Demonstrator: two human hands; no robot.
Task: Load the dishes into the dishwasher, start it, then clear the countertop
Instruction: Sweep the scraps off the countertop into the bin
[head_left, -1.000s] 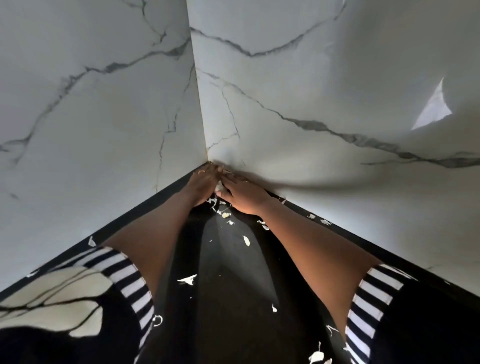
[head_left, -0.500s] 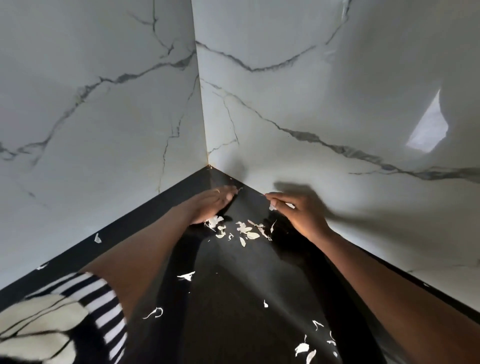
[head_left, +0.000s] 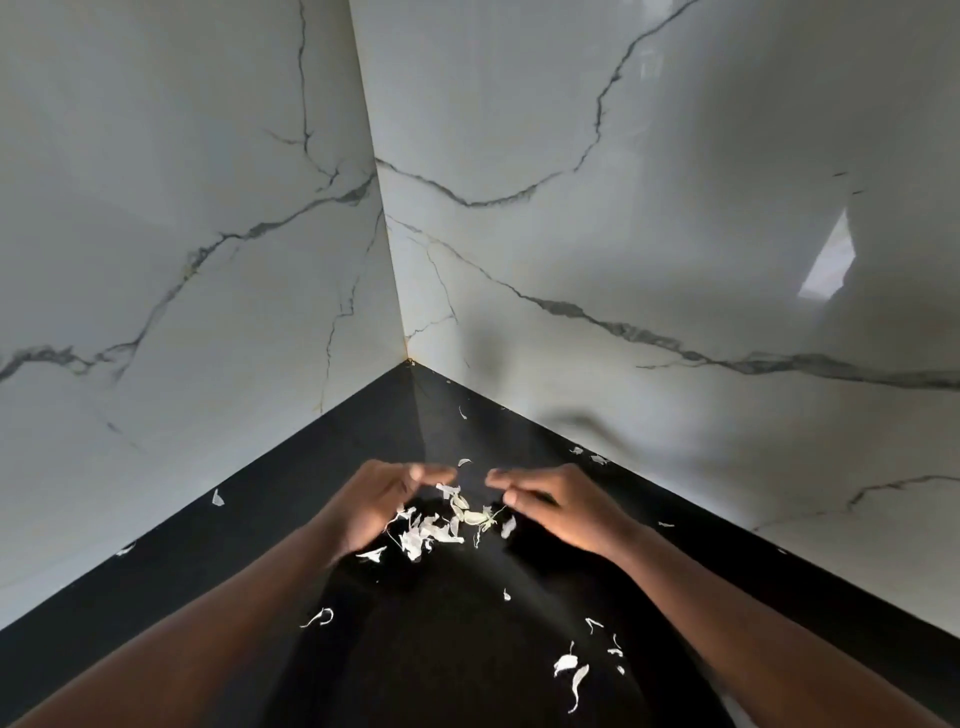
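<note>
While both hands cup inward on the glossy black tabletop (head_left: 260, 530), left hand (head_left: 371, 506) and right hand (head_left: 558, 506) have an open grip, flanking the pile of thin white peel scraps (head_left: 441, 527) between them

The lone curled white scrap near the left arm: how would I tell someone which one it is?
Start at the corner where the two marble walls meet the black countertop, then come toward the camera past the heap of peelings between the two hands. Just inside the left forearm lies one curled scrap. It is a thin hook-shaped strip lying alone, unlike the flat flakes elsewhere.
</note>
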